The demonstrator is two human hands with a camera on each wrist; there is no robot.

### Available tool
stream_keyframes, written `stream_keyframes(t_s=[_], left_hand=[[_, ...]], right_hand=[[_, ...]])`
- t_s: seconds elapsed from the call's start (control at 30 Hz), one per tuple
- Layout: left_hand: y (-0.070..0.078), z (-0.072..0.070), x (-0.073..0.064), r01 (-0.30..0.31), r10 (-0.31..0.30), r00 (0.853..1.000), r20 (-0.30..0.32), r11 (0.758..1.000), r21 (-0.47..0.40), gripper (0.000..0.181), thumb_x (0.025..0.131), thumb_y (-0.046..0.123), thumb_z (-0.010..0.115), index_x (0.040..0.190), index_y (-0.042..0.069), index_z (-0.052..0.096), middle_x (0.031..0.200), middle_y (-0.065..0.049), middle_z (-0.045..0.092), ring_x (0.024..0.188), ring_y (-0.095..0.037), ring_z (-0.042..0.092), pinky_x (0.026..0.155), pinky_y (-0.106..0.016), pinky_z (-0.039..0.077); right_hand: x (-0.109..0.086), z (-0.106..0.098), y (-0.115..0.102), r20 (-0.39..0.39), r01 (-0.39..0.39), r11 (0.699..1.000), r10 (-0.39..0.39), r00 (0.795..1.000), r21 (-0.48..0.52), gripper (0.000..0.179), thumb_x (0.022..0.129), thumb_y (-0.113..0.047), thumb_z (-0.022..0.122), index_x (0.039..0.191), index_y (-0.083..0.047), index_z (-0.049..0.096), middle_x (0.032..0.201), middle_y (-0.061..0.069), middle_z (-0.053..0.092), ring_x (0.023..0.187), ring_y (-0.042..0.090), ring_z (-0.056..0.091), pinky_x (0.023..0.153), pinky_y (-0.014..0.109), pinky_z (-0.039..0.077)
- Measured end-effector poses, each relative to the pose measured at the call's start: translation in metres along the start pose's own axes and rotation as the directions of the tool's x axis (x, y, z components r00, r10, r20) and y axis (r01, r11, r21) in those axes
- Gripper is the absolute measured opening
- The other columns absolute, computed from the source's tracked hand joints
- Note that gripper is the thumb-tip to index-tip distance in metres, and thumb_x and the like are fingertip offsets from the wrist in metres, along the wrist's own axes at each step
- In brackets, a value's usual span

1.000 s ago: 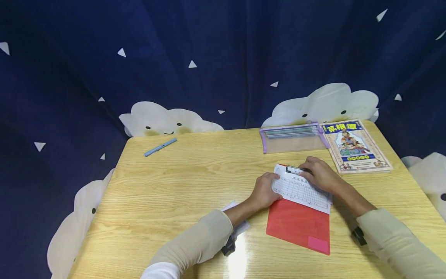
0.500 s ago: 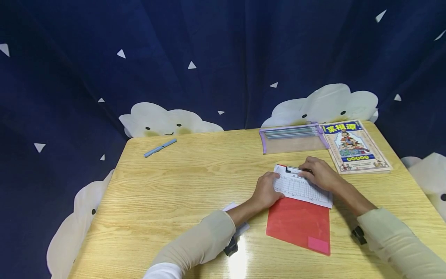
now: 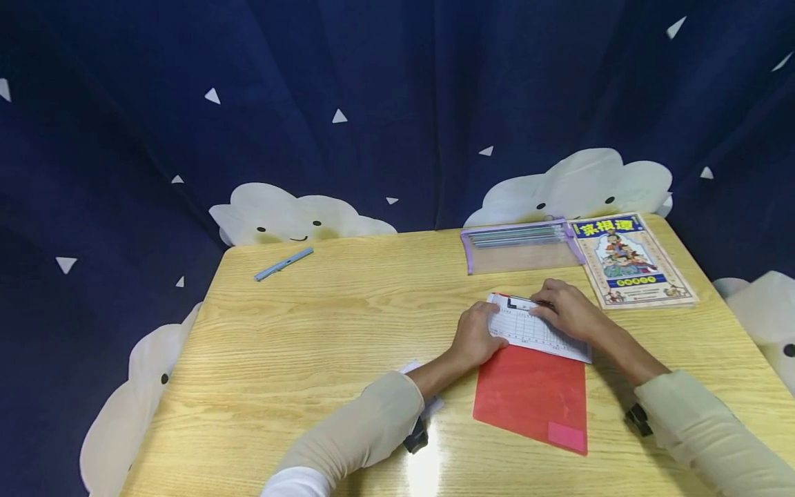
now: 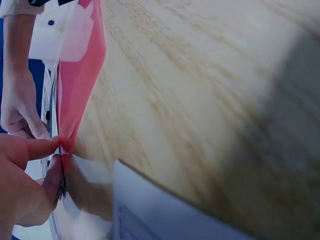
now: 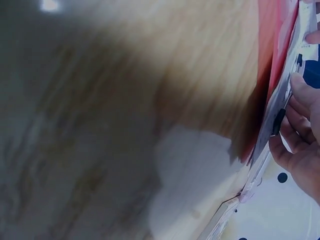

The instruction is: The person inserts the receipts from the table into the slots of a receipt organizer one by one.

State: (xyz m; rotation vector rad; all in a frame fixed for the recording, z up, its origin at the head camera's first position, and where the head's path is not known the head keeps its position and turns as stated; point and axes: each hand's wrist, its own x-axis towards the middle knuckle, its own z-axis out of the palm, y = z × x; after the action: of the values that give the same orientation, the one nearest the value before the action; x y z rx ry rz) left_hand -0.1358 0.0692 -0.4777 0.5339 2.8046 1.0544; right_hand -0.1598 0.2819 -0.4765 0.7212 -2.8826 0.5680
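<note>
A red clipboard [image 3: 528, 393] lies at an angle on the wooden table, a pink label at its lower corner. Printed form sheets [image 3: 528, 330] cover its upper part, their top edge under the metal clip [image 3: 520, 299] with black ends. My left hand [image 3: 477, 336] pinches the sheets at their left edge; in the left wrist view its fingertips [image 4: 53, 145] meet beside the red board. From the right, my right hand [image 3: 565, 307] grips the clip; the right wrist view shows thumb and fingers around its black end [image 5: 278, 121].
Beyond the clipboard lies a clear pencil pouch [image 3: 522, 259] with purple trim, beside a comic-style book [image 3: 630, 262]. A blue pen [image 3: 283, 264] rests at the far left. White paper [image 3: 433, 407] sits partly under my left forearm. A dark blue curtain [image 3: 373, 103] hangs behind the table.
The form sheets have slid up the clipboard towards the clip, baring more red below, and my left hand has shifted slightly up with them. My right hand has stayed at the clip.
</note>
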Motion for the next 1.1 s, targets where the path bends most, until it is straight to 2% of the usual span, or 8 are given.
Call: stream_keyframes(t_s=[0.23, 0.37, 0.47, 0.57, 0.67, 0.8, 0.93, 1.1], left_hand=[[0.000, -0.001, 0.003, 0.001, -0.001, 1.000, 0.013, 1.000, 0.001, 0.061, 0.065, 0.014, 0.086, 0.121, 0.006, 0.062, 0.120, -0.004, 0.063, 0.115, -0.017, 0.058, 0.100, -0.023, 0.042], [-0.003, -0.004, 0.003, 0.004, -0.003, 0.999, 0.032, 0.999, -0.052, 0.060, 0.066, 0.014, 0.085, 0.121, 0.005, 0.062, 0.120, -0.006, 0.063, 0.114, -0.017, 0.058, 0.098, -0.021, 0.043], [-0.009, -0.010, 0.003, 0.024, -0.017, 0.999, 0.049, 0.990, -0.138, 0.057, 0.067, 0.012, 0.085, 0.120, 0.003, 0.063, 0.109, -0.009, 0.066, 0.094, -0.013, 0.061, 0.082, -0.016, 0.047], [-0.017, -0.019, 0.000, 0.074, -0.057, 0.995, 0.079, 0.967, -0.243, 0.056, 0.068, 0.008, 0.083, 0.120, 0.002, 0.062, 0.094, -0.011, 0.066, 0.070, -0.005, 0.056, 0.063, -0.013, 0.045], [-0.028, -0.033, -0.004, 0.121, -0.092, 0.990, 0.104, 0.939, -0.323, 0.056, 0.070, 0.006, 0.082, 0.122, 0.001, 0.060, 0.089, -0.012, 0.066, 0.063, -0.002, 0.052, 0.055, -0.012, 0.044], [-0.044, -0.055, -0.017, 0.140, -0.108, 0.988, 0.111, 0.927, -0.348, 0.057, 0.071, 0.009, 0.082, 0.123, 0.001, 0.059, 0.103, -0.013, 0.065, 0.077, -0.011, 0.059, 0.059, -0.014, 0.047], [-0.064, -0.077, -0.039, 0.168, -0.130, 0.983, 0.132, 0.924, -0.343, 0.058, 0.072, 0.011, 0.081, 0.125, 0.003, 0.057, 0.116, -0.011, 0.062, 0.095, -0.022, 0.059, 0.073, -0.020, 0.049], [-0.092, -0.096, -0.073, 0.169, -0.147, 0.984, 0.102, 0.948, -0.269, 0.057, 0.071, 0.013, 0.081, 0.122, 0.004, 0.058, 0.115, -0.009, 0.061, 0.098, -0.021, 0.056, 0.083, -0.028, 0.049]], right_hand=[[0.000, 0.001, 0.000, 0.011, -0.004, 1.000, 0.004, 1.000, -0.014, 0.018, 0.082, -0.013, 0.073, 0.094, 0.000, 0.072, 0.079, 0.004, 0.055, 0.070, 0.013, 0.049, 0.064, 0.035, 0.044], [0.000, 0.000, -0.002, 0.026, -0.027, 1.000, 0.027, 0.999, -0.007, 0.020, 0.082, -0.014, 0.073, 0.096, 0.000, 0.072, 0.080, 0.005, 0.056, 0.071, 0.015, 0.051, 0.065, 0.035, 0.045], [0.000, 0.000, -0.002, 0.025, -0.045, 0.999, 0.045, 0.999, 0.005, 0.021, 0.081, -0.014, 0.074, 0.096, 0.000, 0.072, 0.080, 0.005, 0.057, 0.072, 0.015, 0.053, 0.065, 0.036, 0.046], [0.000, -0.001, -0.002, 0.022, -0.059, 0.998, 0.058, 0.998, 0.013, 0.021, 0.079, -0.015, 0.075, 0.095, 0.000, 0.073, 0.081, 0.005, 0.059, 0.072, 0.016, 0.056, 0.066, 0.037, 0.048], [0.000, -0.002, -0.002, 0.021, -0.070, 0.997, 0.069, 0.997, 0.015, 0.022, 0.079, -0.016, 0.075, 0.095, -0.001, 0.073, 0.081, 0.005, 0.060, 0.073, 0.016, 0.057, 0.067, 0.037, 0.049], [0.001, -0.003, -0.002, 0.020, -0.077, 0.997, 0.076, 0.997, 0.031, 0.023, 0.078, -0.016, 0.076, 0.095, -0.001, 0.073, 0.081, 0.005, 0.061, 0.074, 0.018, 0.059, 0.069, 0.039, 0.050], [0.001, -0.003, -0.002, 0.015, -0.079, 0.995, 0.079, 0.997, 0.053, 0.024, 0.077, -0.015, 0.077, 0.095, 0.000, 0.073, 0.081, 0.005, 0.062, 0.074, 0.020, 0.060, 0.069, 0.040, 0.049], [0.001, -0.004, -0.004, 0.033, -0.106, 0.993, 0.104, 0.994, 0.051, 0.024, 0.077, -0.015, 0.077, 0.095, -0.001, 0.073, 0.082, 0.005, 0.061, 0.074, 0.019, 0.058, 0.069, 0.039, 0.048]])
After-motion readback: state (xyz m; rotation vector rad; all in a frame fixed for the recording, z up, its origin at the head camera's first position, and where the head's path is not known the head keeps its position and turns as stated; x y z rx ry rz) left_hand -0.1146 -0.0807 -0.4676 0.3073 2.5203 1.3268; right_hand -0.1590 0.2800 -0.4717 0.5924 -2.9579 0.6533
